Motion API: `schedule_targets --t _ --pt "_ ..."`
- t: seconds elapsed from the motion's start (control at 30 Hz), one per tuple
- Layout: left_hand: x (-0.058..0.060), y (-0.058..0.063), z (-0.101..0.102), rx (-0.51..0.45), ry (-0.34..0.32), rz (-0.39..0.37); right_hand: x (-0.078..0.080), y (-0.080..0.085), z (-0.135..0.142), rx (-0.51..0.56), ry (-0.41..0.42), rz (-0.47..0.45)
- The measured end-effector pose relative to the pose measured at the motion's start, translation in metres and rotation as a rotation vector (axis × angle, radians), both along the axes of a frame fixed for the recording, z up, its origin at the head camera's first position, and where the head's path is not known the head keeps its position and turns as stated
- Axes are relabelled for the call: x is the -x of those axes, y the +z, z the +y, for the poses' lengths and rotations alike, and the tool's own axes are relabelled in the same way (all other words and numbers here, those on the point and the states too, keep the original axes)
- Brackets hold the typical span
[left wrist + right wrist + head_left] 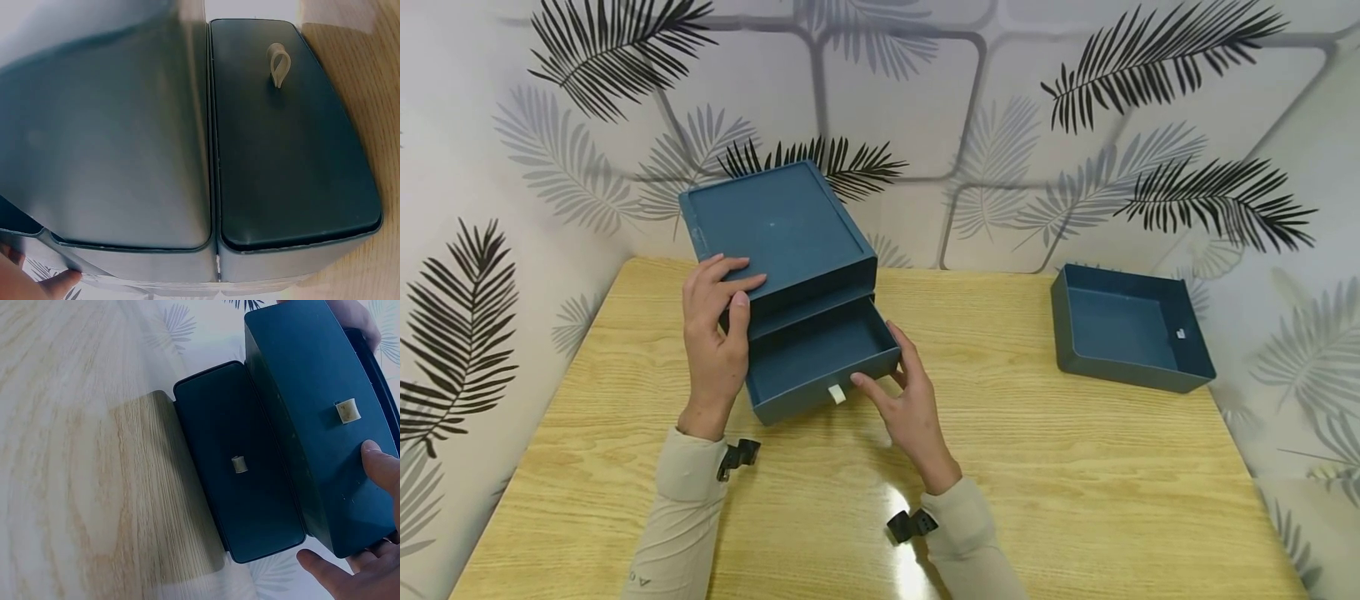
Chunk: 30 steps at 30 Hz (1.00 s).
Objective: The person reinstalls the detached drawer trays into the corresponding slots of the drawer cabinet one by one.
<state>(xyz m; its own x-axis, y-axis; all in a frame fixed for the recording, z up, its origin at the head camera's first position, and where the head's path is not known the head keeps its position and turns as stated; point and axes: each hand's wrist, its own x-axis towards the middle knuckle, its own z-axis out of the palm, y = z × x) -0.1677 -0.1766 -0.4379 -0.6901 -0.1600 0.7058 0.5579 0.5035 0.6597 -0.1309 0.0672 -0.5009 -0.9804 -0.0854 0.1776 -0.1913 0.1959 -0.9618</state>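
Observation:
A blue drawer cabinet (775,225) sits at the left of the table with a drawer (820,346) pulled well out of its front. My right hand (910,400) grips the right front corner of this drawer, thumb on its front near the pale fabric tab (347,411) and fingers around the side and underneath. My left hand (715,333) rests on the cabinet's left front corner, fingers spread over the top. Beneath the pulled-out drawer, a lower drawer (287,150) stands closed, its fabric loop (279,65) showing. The inside of the pulled-out drawer holds nothing visible.
Another blue drawer (1123,329) lies apart on the right side of the wooden table (1075,475), its open top facing up and a small white tab showing. A wall with leaf patterns (910,108) rises directly behind the table.

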Motion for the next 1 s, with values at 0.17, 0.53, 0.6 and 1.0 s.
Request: schedule_targets --t 0.17,0.53,0.6,1.0 --pt "-0.0007 -0.0010 -0.0004 -0.005 0.000 -0.005 0.0015 -0.0003 -0.0014 -0.003 0.000 -0.002" --pt "-0.0008 -0.0018 -0.0003 -0.001 0.004 -0.013 0.0040 -0.0023 -0.0037 0.002 -0.005 0.000" --pt "-0.0012 -0.0016 -0.0004 0.003 0.005 -0.018 0.0043 -0.0028 -0.0038 0.005 -0.003 0.003" --pt "-0.0002 -0.0003 0.0001 -0.019 0.004 -0.022 0.0079 -0.0009 -0.0056 0.003 0.003 -0.006"
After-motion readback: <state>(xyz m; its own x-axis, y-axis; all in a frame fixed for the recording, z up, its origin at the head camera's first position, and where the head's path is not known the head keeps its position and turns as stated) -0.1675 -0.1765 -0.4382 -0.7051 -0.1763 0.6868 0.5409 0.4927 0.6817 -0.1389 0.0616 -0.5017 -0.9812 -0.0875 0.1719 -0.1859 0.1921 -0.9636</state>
